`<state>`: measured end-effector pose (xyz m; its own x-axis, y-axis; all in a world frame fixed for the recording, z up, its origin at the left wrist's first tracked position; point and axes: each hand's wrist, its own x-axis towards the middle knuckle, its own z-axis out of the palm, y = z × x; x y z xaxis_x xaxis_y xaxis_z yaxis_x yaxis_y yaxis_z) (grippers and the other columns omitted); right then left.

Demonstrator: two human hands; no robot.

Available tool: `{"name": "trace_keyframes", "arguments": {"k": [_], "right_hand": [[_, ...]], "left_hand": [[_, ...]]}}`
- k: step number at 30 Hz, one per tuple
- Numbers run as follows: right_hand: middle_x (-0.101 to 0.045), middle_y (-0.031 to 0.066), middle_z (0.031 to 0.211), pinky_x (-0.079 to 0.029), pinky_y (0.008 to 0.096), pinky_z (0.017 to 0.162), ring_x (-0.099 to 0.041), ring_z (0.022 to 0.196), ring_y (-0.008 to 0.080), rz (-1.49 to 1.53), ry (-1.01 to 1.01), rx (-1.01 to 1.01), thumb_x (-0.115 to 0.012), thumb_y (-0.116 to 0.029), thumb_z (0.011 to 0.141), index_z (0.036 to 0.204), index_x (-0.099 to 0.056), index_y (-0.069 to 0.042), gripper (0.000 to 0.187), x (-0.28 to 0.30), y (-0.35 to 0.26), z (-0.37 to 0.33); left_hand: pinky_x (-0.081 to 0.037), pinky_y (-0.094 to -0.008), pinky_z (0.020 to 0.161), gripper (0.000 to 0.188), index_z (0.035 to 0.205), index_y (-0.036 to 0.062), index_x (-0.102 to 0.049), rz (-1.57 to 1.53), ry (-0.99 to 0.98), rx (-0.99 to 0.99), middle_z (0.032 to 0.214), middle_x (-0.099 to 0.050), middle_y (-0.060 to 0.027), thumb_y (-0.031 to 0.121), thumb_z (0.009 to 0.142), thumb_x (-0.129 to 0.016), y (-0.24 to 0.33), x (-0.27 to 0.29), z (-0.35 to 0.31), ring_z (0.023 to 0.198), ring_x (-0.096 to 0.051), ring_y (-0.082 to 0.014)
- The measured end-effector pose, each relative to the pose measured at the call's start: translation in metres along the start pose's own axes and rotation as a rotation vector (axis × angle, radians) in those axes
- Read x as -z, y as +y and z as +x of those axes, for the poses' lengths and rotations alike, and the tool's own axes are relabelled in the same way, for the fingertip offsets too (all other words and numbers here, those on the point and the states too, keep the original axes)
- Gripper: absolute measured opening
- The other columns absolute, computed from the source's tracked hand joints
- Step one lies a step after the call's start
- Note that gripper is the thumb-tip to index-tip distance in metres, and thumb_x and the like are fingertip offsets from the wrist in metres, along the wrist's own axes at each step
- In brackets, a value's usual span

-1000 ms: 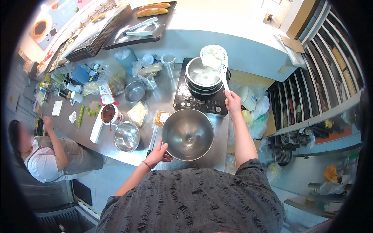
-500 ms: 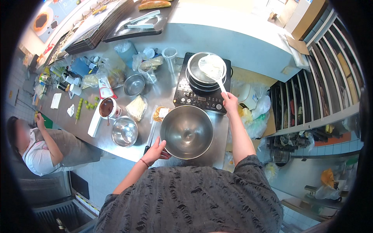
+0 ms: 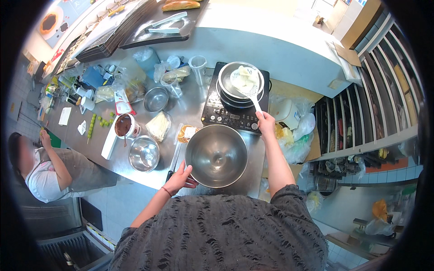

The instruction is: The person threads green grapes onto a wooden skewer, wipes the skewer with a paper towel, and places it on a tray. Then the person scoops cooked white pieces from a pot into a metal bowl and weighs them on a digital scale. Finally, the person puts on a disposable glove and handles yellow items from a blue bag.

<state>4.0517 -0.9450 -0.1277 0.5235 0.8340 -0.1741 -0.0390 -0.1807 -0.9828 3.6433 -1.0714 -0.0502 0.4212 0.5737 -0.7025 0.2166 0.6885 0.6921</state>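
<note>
My right hand [image 3: 266,122] is closed round the handle of a white slotted spoon [image 3: 253,98]. Its head carries pale, whitish-yellow chunks [image 3: 244,79] above a steel bowl [image 3: 225,89], which sits in or on another round vessel on a black induction cooker [image 3: 217,108]. What the chunks are I cannot tell. In front of me stands a large steel mixing bowl [image 3: 217,156] with nothing in it. My left hand [image 3: 180,179] lies against its outer left side, thumb and fingers apart, the thumb near the rim.
Left of the mixing bowl are a smaller steel bowl [image 3: 144,153], a tub of brown spread [image 3: 124,126], a bagged pale food [image 3: 158,126] and green grapes [image 3: 91,126]. A co-worker [image 3: 58,167] stands at far left. A tray rack [image 3: 361,104] rises on the right.
The chunks on the slotted spoon now show as a higher, lumpier heap. My right hand has moved slightly down and left. My left hand stays beside the mixing bowl.
</note>
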Motion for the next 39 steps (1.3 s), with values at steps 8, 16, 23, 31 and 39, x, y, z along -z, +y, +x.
{"name": "trace_keyframes", "arguments": {"k": [8,16,23,31,39], "right_hand": [[-0.053,-0.0064,0.062,-0.027,0.0223,0.042,-0.042,0.047,0.0027,0.031,-0.017,0.005,-0.07,-0.023,0.093,0.096,-0.073,-0.004,0.019,0.002,0.005,0.002],[-0.053,-0.0068,0.062,-0.027,0.0222,0.042,-0.042,0.047,0.0028,0.053,-0.037,0.01,-0.071,-0.023,0.093,0.098,-0.073,-0.004,0.019,-0.001,0.003,0.005],[-0.052,-0.0062,0.059,-0.026,0.0222,0.042,-0.042,0.046,0.0027,0.057,-0.016,0.006,-0.072,-0.024,0.092,0.098,-0.074,-0.004,0.02,-0.001,-0.002,0.003],[-0.052,-0.0072,0.061,-0.027,0.0202,0.043,-0.04,0.047,0.0011,0.125,-0.064,0.168,-0.068,-0.02,0.095,0.104,-0.072,-0.002,0.021,0.007,-0.11,-0.009],[-0.05,-0.006,0.056,-0.025,0.0217,0.04,-0.039,0.043,0.0026,0.066,-0.1,0.033,-0.069,-0.026,0.095,0.104,-0.073,-0.005,0.024,0.004,-0.095,-0.015]], "left_hand": [[-0.062,-0.0386,0.076,0.059,0.155,0.0205,-0.007,-0.024,-0.007,-0.011,0.126,-0.053,-0.0156,0.035,0.107,-0.039,0.0,-0.001,-0.001,0.089,-0.07,-0.0252],[-0.06,-0.0386,0.074,0.065,0.156,0.0221,-0.003,-0.014,-0.011,-0.012,0.103,-0.063,-0.0172,0.04,0.106,-0.041,-0.001,0.001,0.0,0.084,-0.07,-0.0235],[-0.06,-0.0364,0.071,0.062,0.155,0.0231,-0.007,0.006,-0.003,0.02,0.095,-0.066,-0.016,0.042,0.106,-0.039,0.004,0.0,-0.004,0.076,-0.069,-0.0196],[-0.057,-0.0305,0.066,0.059,0.155,0.0235,-0.01,0.017,-0.01,0.034,0.095,-0.068,-0.0137,0.044,0.106,-0.038,0.003,0.001,-0.003,0.066,-0.066,-0.0148],[-0.057,-0.0305,0.067,0.062,0.155,0.0238,-0.009,-0.015,-0.017,-0.011,0.095,-0.065,-0.0116,0.045,0.106,-0.039,-0.001,0.001,-0.003,0.065,-0.066,-0.015]]}}
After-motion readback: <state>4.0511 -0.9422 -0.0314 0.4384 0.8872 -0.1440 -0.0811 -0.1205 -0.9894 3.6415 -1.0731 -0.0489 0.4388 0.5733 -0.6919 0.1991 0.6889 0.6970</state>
